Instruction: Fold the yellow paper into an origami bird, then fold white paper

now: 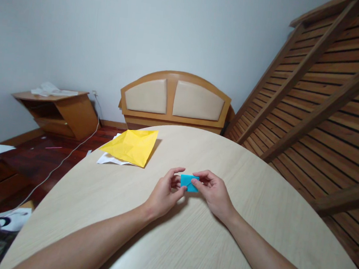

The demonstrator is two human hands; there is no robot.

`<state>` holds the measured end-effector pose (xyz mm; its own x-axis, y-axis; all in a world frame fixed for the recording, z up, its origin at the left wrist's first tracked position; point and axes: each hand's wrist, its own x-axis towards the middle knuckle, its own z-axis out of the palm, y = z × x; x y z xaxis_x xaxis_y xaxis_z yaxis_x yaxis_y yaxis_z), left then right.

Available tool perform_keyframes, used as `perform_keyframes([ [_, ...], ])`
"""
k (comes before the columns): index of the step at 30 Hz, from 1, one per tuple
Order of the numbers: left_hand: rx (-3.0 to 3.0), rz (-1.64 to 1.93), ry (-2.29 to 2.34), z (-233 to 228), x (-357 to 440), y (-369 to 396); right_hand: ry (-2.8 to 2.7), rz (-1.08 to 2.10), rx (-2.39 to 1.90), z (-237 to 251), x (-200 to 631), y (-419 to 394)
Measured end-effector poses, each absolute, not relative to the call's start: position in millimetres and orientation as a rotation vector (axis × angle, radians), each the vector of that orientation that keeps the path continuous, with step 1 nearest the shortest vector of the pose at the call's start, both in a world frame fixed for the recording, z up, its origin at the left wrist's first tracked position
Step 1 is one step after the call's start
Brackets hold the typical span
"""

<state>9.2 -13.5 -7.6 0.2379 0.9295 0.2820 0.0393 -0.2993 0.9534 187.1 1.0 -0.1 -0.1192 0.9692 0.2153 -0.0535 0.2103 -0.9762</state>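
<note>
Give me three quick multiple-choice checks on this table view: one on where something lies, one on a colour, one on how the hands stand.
1. Where does the yellow paper lie?
A. at the table's far left edge
B. under the right hand
C. on the floor
2. What colour is the small folded paper between the hands?
A. red
B. blue
C. white
3. How is that paper held?
A. left hand only
B. lying untouched
C. pinched by both hands

Answers:
1 A: the yellow paper sits on white sheets by the table edge.
2 B: the folded paper is blue.
3 C: left hand and right hand both pinch it.
</note>
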Motion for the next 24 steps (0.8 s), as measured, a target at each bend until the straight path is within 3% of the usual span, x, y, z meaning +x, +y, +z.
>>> perform_keyframes([
  [16, 1.875, 1.150, 1.040, 7.9, 4.1, -17.0, -1.599, 0.969, -0.948, 3.3, 192.3, 0.0],
  [24, 1.954, 1.198, 1.038, 10.7, 4.6, -22.8, -1.563, 1.129, -0.871, 8.7, 196.0, 0.1],
])
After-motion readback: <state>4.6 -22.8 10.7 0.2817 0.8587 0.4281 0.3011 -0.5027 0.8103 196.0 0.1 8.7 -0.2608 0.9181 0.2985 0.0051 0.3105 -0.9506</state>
